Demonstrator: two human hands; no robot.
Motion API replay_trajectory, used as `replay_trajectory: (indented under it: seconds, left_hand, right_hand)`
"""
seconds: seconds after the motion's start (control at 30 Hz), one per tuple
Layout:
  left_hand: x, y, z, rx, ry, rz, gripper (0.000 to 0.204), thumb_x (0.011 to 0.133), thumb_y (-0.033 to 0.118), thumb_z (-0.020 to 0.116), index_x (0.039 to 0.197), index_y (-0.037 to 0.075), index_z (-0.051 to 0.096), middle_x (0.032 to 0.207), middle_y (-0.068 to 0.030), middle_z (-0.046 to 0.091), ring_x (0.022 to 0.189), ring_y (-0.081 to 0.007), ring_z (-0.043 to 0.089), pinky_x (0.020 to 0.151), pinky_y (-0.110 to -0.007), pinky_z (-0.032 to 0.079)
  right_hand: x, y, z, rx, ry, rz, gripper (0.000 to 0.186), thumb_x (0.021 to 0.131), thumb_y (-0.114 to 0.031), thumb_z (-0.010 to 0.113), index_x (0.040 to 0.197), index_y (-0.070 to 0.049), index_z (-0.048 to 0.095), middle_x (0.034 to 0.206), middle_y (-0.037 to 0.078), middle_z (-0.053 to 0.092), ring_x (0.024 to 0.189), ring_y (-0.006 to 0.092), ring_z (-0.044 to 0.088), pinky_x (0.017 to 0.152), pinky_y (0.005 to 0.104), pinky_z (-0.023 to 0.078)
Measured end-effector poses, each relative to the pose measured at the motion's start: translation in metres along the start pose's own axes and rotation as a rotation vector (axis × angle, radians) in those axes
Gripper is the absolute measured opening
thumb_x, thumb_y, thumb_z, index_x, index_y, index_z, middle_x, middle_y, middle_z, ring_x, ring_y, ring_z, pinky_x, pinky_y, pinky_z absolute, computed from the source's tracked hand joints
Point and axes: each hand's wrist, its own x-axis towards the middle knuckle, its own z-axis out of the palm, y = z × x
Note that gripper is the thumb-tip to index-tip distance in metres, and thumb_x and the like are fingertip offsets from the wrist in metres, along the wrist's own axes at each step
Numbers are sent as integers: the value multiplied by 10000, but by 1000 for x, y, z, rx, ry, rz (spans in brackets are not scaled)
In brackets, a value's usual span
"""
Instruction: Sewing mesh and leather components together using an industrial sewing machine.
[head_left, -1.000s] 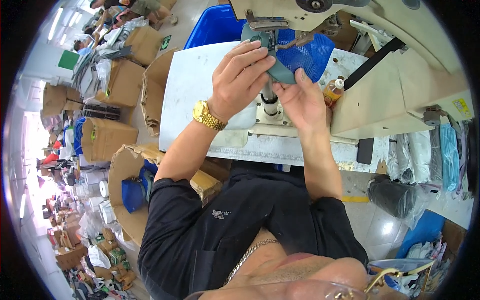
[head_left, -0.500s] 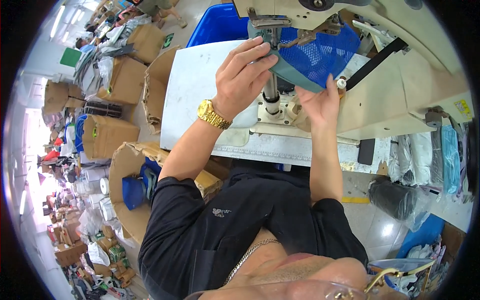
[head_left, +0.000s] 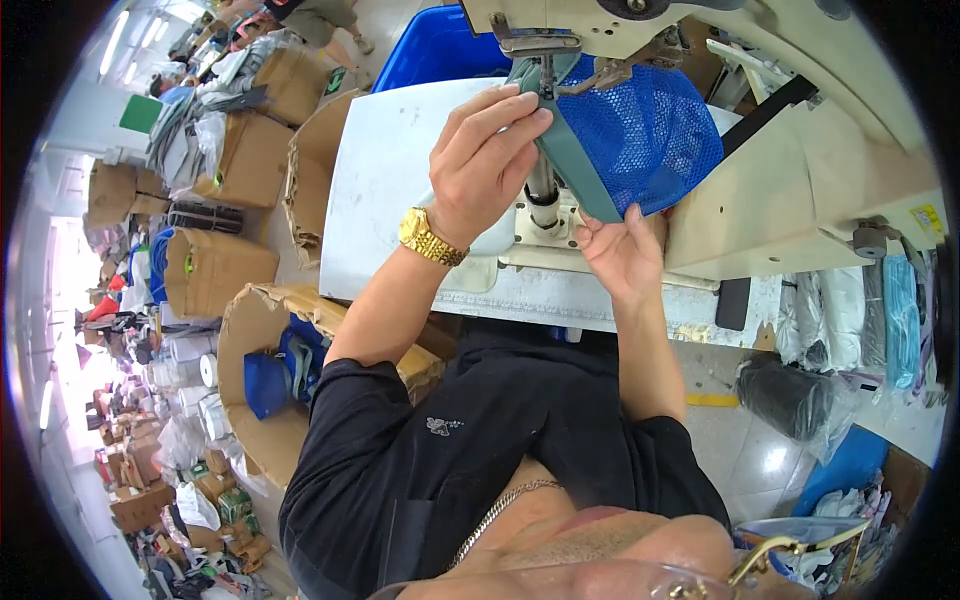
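A sewing machine (head_left: pixel 770 180) with a metal needle and presser area (head_left: pixel 546 70) stands over a cylinder post (head_left: pixel 545 205). Under the needle runs a teal fabric strip (head_left: pixel 575 165), joined to blue mesh fabric (head_left: pixel 650 130). My left hand (head_left: pixel 480 160), with a gold watch at the wrist, lies over the strip just below the needle, fingers together and pressing on it. Lower right, my right hand (head_left: pixel 620 250) grips the strip's lower end between thumb and fingers. The mesh hangs to the right of the post.
The white table (head_left: pixel 380 170) has a blue bin (head_left: pixel 420 45) behind it. Torn cardboard cartons (head_left: pixel 240 390) and stacked goods crowd the left. Bagged bundles (head_left: pixel 830 315) lie at the right. Another person (head_left: pixel 305 20) is in the upper-left background.
My right hand has moved down and slightly right with the strip's end, so more strip and mesh show, now covering the bottle seen earlier. My left hand stays by the needle.
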Motion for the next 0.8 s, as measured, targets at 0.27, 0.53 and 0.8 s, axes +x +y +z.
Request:
replay_trajectory:
  seconds: [0.27, 0.53, 0.8]
  left_hand:
    - [3, -6, 1, -50, -6, -16, 322, 696, -65, 691, 1001, 37, 712, 1080, -93, 679, 1036, -273, 649, 872, -351, 545]
    - [3, -6, 2, -93, -18, -71, 360, 695, -72, 690, 1039, 33, 695, 1129, -118, 681, 1086, -294, 641, 903, -360, 532]
    - [-4, -4, 5, -71, 26, -80, 373, 685, -64, 682, 1042, 39, 697, 1126, -116, 679, 1081, -297, 637, 909, -369, 527]
  right_hand:
    - [-10, 25, 9, 31, 55, 15, 355, 960, -291, 566, 1274, -124, 562, 1283, 64, 598, 1182, 240, 537, 906, 374, 449]
    - [-24, 34, 27, 45, 70, 86, 337, 965, -308, 560, 1231, -106, 599, 1290, 93, 588, 1189, 255, 537, 946, 385, 456]
    - [-32, -68, 15, -1302, 602, -540, 567, 967, -408, 553, 1328, 25, 491, 1214, 94, 596, 1085, 172, 575, 923, 320, 441]
